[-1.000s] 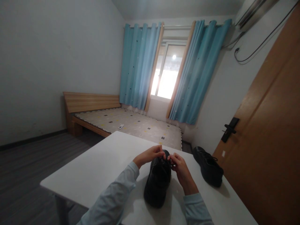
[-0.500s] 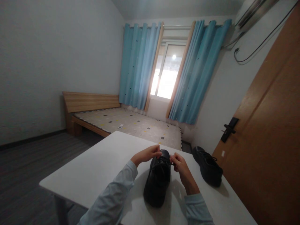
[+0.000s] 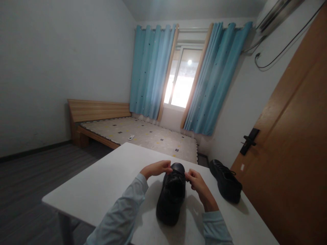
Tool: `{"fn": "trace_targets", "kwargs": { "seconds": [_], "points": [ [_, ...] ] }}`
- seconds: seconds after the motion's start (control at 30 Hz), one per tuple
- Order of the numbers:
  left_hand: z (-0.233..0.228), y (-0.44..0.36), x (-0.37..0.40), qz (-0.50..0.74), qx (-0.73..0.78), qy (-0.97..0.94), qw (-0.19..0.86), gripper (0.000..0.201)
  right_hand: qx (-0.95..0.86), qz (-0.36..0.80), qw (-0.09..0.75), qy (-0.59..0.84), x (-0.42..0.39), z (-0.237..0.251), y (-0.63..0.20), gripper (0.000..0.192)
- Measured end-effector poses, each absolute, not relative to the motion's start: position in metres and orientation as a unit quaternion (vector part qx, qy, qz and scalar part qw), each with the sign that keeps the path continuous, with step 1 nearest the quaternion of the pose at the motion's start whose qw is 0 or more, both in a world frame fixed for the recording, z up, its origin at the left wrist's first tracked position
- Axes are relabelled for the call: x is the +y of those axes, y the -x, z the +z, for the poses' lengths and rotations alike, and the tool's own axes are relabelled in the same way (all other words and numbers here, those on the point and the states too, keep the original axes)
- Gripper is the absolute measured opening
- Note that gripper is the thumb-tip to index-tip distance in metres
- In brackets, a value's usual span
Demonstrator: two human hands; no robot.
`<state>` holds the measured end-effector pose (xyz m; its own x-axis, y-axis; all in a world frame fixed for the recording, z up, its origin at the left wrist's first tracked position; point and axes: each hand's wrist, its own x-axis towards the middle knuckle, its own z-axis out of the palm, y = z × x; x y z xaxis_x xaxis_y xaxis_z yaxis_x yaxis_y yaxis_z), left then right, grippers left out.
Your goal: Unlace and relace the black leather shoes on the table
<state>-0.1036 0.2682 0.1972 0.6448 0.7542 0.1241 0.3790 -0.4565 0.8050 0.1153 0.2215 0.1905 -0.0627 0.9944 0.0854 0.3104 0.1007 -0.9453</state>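
A black lace-up shoe point(image 3: 170, 204) stands on the white table point(image 3: 102, 183), its toe pointing away from me and its opening toward me. On the left of its toe end, my left hand point(image 3: 163, 167) is closed in a pinch by the laces point(image 3: 176, 175). Across from it, my right hand point(image 3: 193, 178) pinches at the right side of the lacing. The lace ends between the fingers are too small and dark to see clearly. A second black shoe point(image 3: 227, 182) lies by the table's right edge, apart from both hands.
Beyond the table is a bed point(image 3: 150, 136) with a patterned mattress, on which a small white remote point(image 3: 131, 137) lies. A wooden door point(image 3: 286, 163) with a black handle point(image 3: 249, 141) stands close on the right. Blue curtains point(image 3: 153, 75) hang beside the window.
My left hand has shifted slightly left and down, away from the middle of the laces. My right hand has barely moved. The shoe stays in place.
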Motion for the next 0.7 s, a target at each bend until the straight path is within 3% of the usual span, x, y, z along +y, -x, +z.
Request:
{"fn": "trace_targets", "kwargs": {
  "seconds": [0.7],
  "points": [
    [0.187,0.108,0.274,0.199,0.371,-0.805,0.419,0.027,-0.638,0.383,0.400,0.535,0.224,0.186,-0.121,0.024]
  ]
}}
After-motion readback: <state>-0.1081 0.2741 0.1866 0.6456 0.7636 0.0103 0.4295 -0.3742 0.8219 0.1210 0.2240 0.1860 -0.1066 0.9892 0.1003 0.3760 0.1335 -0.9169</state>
